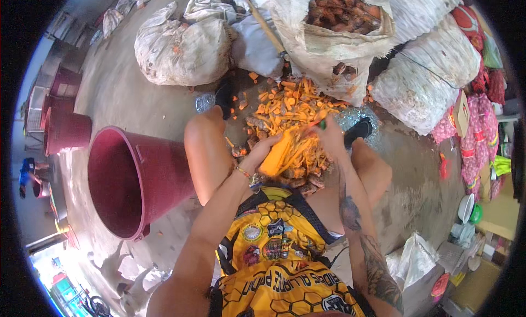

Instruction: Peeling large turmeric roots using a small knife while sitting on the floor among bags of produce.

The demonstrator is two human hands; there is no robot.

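My left hand grips a large peeled carrot, bright orange and slanting away from my body. Close to the carrot's far end, my right hand is closed around a small hand tool with red and green on it. Blur and my fingers hide its blade, so its exact kind is unclear. Under and beyond both hands spreads a heap of orange peel strips and carrot end pieces. Brown, soil-covered carrots lie at the near side of the heap, between my legs.
A tall maroon plastic tub lies tipped at my left, its mouth facing left. Ahead stand a torn white sack full of dirty carrots and other bulging sacks. A wooden handle leans there. A dog is behind at left.
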